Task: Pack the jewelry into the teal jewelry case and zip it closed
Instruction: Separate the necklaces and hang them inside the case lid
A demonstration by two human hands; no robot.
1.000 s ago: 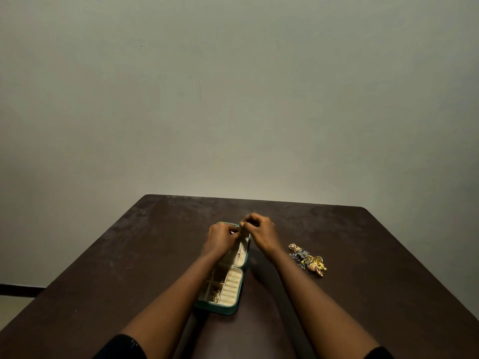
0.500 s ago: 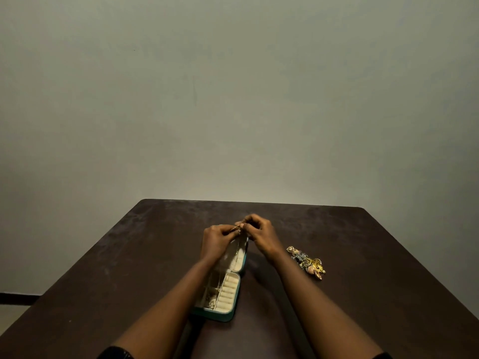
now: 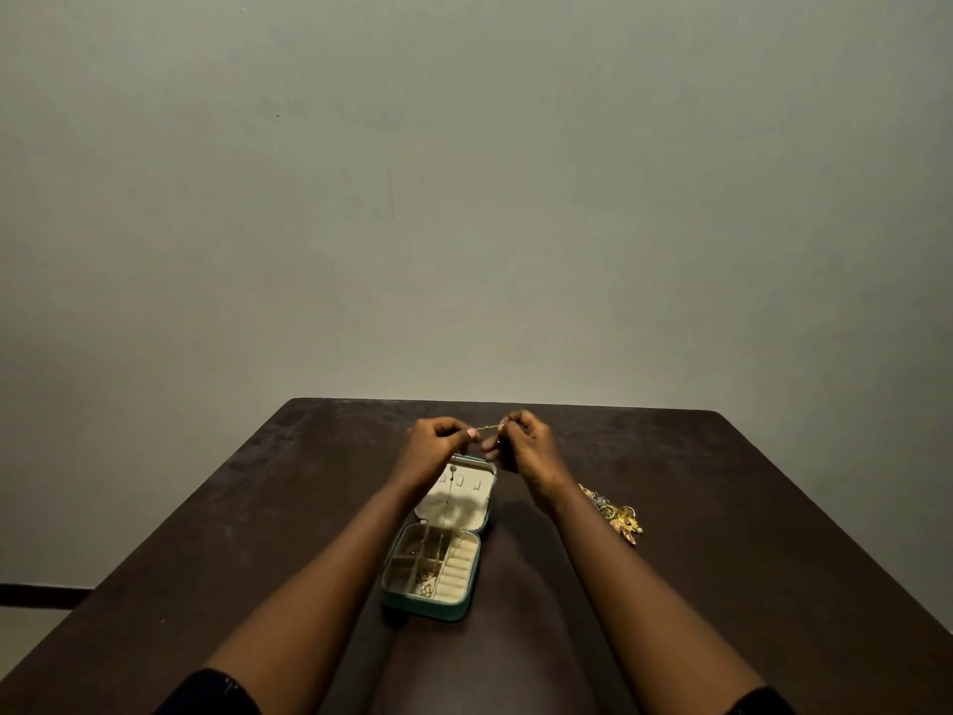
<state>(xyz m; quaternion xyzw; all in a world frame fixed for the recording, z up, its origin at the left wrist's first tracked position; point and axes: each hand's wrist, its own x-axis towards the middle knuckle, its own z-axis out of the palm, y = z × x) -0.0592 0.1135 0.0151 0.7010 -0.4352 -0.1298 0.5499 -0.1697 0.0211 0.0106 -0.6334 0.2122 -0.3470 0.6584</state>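
The teal jewelry case (image 3: 449, 608) lies open at the middle of the dark table, its cream lid (image 3: 466, 500) folded back away from me. Its base has several compartments with small gold pieces and a row of ring rolls. Above the lid's far edge, my left hand (image 3: 432, 440) and my right hand (image 3: 522, 440) each pinch one end of a thin gold chain (image 3: 487, 428) stretched between them. A fine strand hangs down over the lid's inside. A small pile of gold and coloured jewelry (image 3: 616, 514) sits to the right of my right forearm.
The brown table (image 3: 773, 559) ends at its far edge just behind my hands, with a plain pale wall beyond. Its left and right edges slant outward toward me. A dark baseboard strip (image 3: 41, 596) shows at the lower left.
My hands have risen and drawn apart, pulling the chain taut between them. The lid, earlier mostly covered by my hands, now shows fully.
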